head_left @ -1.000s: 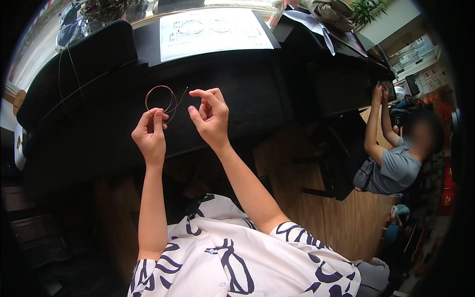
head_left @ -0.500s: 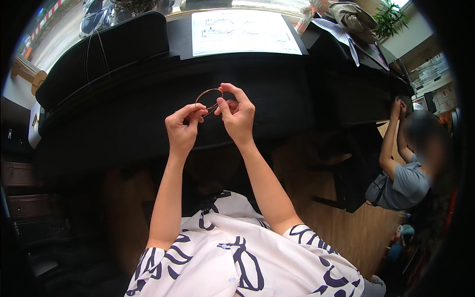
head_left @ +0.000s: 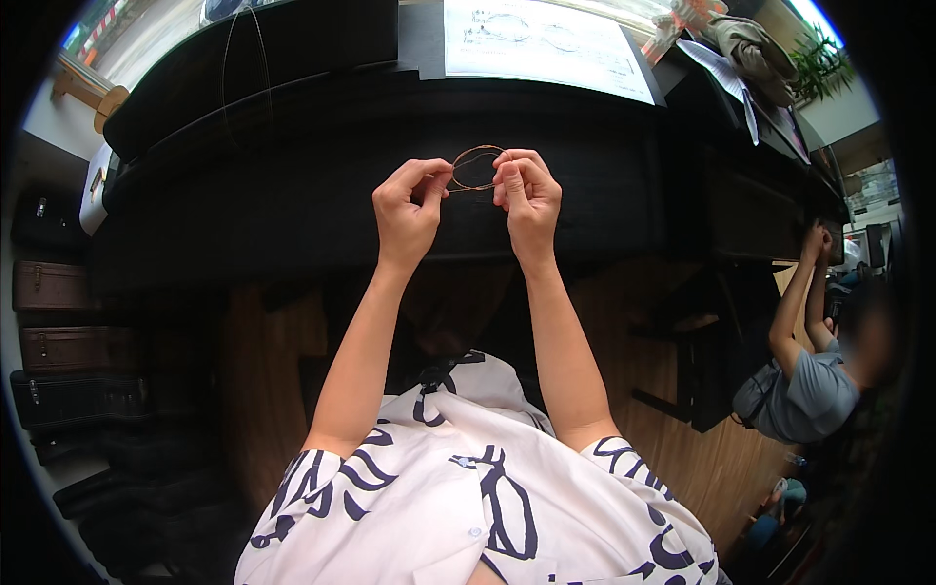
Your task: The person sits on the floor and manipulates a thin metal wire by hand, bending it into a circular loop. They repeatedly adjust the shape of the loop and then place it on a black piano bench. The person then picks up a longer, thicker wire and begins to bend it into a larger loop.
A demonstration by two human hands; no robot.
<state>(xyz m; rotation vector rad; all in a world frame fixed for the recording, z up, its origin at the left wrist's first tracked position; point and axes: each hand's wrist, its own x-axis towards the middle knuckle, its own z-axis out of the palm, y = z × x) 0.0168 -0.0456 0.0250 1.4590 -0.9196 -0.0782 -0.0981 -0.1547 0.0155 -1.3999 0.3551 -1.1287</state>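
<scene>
A thin copper-coloured wire coil is held up between my hands, above a black surface. My left hand pinches the coil's left side between thumb and fingertips. On the other side my right hand grips it with thumb and curled fingers. Several strands form the ring, and one strand runs slightly away from it at the lower left, near my left fingertips. The parts of the wire inside my fingers are hidden.
Beyond my hands lies a white printed sheet with drawings. A thin wire loop rests over a black panel at the far left. Cases stand at the left. At the right sits a person in a grey shirt.
My hands have drawn a little farther apart, and the coil between them shows more of its ring. The whole view has shifted, with the sheet and person now farther right.
</scene>
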